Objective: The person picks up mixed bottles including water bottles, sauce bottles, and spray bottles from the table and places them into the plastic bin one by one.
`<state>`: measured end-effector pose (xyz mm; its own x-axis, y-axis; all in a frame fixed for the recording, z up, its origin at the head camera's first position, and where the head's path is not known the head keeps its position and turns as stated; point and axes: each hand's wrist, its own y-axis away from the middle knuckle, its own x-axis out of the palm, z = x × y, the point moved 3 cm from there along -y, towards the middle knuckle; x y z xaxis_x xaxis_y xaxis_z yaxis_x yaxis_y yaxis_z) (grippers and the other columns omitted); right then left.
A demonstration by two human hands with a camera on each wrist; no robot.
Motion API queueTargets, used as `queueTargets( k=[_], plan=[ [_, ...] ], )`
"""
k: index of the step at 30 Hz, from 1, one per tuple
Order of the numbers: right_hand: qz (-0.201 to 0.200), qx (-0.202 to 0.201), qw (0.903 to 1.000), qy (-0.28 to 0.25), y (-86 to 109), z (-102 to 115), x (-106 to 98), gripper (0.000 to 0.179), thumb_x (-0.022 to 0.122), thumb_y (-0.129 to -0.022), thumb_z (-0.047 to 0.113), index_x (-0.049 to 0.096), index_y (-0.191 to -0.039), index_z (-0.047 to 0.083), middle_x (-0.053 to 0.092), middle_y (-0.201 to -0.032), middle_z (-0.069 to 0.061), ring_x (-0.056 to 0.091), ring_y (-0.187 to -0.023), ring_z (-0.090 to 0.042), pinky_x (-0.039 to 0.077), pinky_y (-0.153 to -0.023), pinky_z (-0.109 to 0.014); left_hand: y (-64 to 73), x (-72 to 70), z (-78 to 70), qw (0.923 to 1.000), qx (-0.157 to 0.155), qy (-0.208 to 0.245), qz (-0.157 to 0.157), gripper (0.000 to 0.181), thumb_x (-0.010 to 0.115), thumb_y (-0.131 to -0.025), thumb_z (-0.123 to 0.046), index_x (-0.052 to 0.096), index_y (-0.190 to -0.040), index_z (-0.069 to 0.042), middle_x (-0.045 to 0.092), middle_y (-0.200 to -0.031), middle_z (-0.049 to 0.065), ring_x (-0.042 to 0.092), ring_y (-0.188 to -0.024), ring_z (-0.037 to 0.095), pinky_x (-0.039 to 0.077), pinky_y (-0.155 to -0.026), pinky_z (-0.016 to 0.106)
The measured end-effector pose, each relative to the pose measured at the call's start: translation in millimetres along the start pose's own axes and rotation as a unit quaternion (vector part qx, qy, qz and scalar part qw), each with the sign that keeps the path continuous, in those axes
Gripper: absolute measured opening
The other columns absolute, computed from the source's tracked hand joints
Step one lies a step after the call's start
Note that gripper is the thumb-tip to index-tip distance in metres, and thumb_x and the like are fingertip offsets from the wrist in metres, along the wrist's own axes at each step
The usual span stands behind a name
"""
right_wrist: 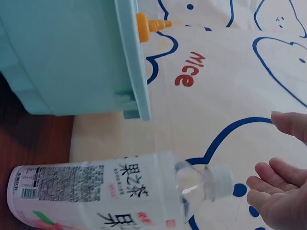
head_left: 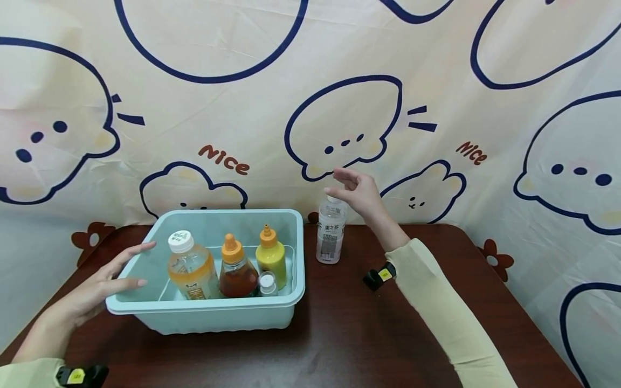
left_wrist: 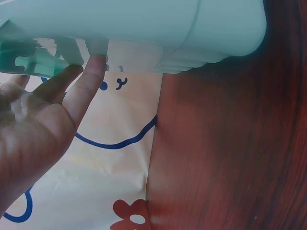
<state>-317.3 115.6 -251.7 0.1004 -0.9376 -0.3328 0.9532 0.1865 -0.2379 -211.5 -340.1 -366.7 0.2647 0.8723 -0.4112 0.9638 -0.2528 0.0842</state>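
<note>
A light blue plastic bin stands on the table's left side. My left hand holds its left rim, with thumb and forefinger over the edge; in the left wrist view other fingers reach up under the rim near a handle opening. Inside are a white-capped bottle of orange drink, a brown-filled squeeze bottle, a yellow squeeze bottle and a small white-capped bottle. To the bin's right, a clear labelled drink bottle stands upright. My right hand hovers around its cap, thumb and fingers apart, holding nothing.
Dark brown wooden tabletop spreads beneath everything. A cream cloth with cartoon outlines hangs behind the table's far edge. Black wrist devices sit at both cuffs.
</note>
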Motion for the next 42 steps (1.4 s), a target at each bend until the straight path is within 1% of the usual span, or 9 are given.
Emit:
queueTargets(
  k=[5,11,13,20,27,31,34,40,42],
  plan=[
    [-0.004,0.020,0.9998,0.009,-2.2,-11.2,-2.3,0.057,0.068,-0.082,0.019,0.044,-0.132,0.004,0.047,-0.134,-0.011,0.041,-0.125,-0.021,0.030,-0.104,-0.034,0.5,0.7,0.4,0.9999,-0.009,0.005,-0.003,0.068,0.050,-0.089,-0.015,0.015,-0.140,-0.044,0.005,-0.139,0.030,0.043,-0.105,0.035,0.052,-0.070,0.048],
    [-0.003,0.034,0.9994,0.006,-4.4,-20.7,-3.1,0.058,0.068,-0.082,0.021,0.044,-0.133,0.006,0.044,-0.136,-0.012,0.039,-0.127,-0.023,0.031,-0.104,-0.037,0.5,1.1,-1.1,1.0000,0.002,-0.002,-0.003,0.068,0.049,-0.089,-0.014,0.014,-0.141,-0.042,0.004,-0.138,0.032,0.037,-0.109,0.045,0.051,-0.069,0.048],
    [-0.002,0.038,0.9993,0.004,-5.1,-22.5,-3.3,0.058,0.068,-0.082,0.022,0.044,-0.132,0.007,0.045,-0.135,-0.011,0.039,-0.127,-0.024,0.032,-0.103,-0.038,0.6,1.0,-1.6,1.0000,0.002,-0.002,-0.002,0.068,0.049,-0.089,-0.014,0.015,-0.141,-0.042,0.004,-0.138,0.032,0.036,-0.109,0.045,0.051,-0.068,0.048],
    [-0.003,0.055,0.9985,-0.003,-7.7,-28.5,-2.4,0.056,0.068,-0.082,0.020,0.046,-0.131,0.007,0.046,-0.134,-0.013,0.042,-0.125,-0.025,0.034,-0.101,-0.040,1.2,0.1,-3.1,1.0000,-0.002,0.005,0.002,0.068,0.048,-0.089,-0.014,0.015,-0.140,-0.044,0.002,-0.139,0.032,0.041,-0.106,0.042,0.052,-0.068,0.046],
    [0.001,0.073,0.9973,-0.004,-10.0,-34.5,0.0,0.056,0.068,-0.082,0.016,0.045,-0.132,0.006,0.045,-0.134,-0.013,0.044,-0.122,-0.026,0.036,-0.100,-0.041,1.9,0.8,-2.5,1.0000,-0.008,-0.001,-0.001,0.069,0.049,-0.089,-0.016,0.013,-0.140,-0.046,0.001,-0.140,0.031,0.041,-0.107,0.041,0.052,-0.070,0.047],
    [0.002,0.084,0.9964,0.004,-10.4,-36.5,1.7,0.057,0.068,-0.081,0.016,0.045,-0.132,0.007,0.046,-0.133,-0.010,0.045,-0.120,-0.026,0.036,-0.099,-0.041,3.0,1.6,-2.7,0.9999,-0.006,-0.008,-0.008,0.070,0.050,-0.089,-0.017,0.013,-0.139,-0.049,0.004,-0.140,0.029,0.047,-0.101,0.033,0.053,-0.070,0.044],
    [0.001,0.084,0.9964,0.006,-10.9,-36.8,2.5,0.057,0.069,-0.081,0.016,0.046,-0.132,0.007,0.047,-0.133,-0.010,0.045,-0.120,-0.026,0.036,-0.099,-0.042,3.0,1.9,-3.7,0.9999,-0.003,-0.008,-0.007,0.069,0.050,-0.089,-0.017,0.013,-0.139,-0.049,0.005,-0.139,0.028,0.048,-0.099,0.031,0.053,-0.069,0.044],
    [0.008,0.073,0.9972,0.014,-12.2,-38.2,6.3,0.057,0.068,-0.080,0.013,0.045,-0.131,0.004,0.047,-0.131,-0.012,0.047,-0.115,-0.028,0.038,-0.097,-0.043,1.4,0.8,-4.1,1.0000,-0.006,0.005,0.001,0.069,0.049,-0.089,-0.016,0.015,-0.141,-0.043,0.003,-0.140,0.031,0.039,-0.108,0.044,0.051,-0.069,0.049],
    [0.007,0.074,0.9971,0.019,-12.5,-39.4,7.4,0.057,0.068,-0.080,0.013,0.045,-0.131,0.004,0.047,-0.131,-0.012,0.046,-0.117,-0.027,0.037,-0.098,-0.042,1.3,0.9,-3.4,0.9999,-0.005,0.011,0.000,0.068,0.049,-0.089,-0.015,0.016,-0.140,-0.043,0.006,-0.139,0.030,0.043,-0.105,0.040,0.051,-0.069,0.049]
  ],
)
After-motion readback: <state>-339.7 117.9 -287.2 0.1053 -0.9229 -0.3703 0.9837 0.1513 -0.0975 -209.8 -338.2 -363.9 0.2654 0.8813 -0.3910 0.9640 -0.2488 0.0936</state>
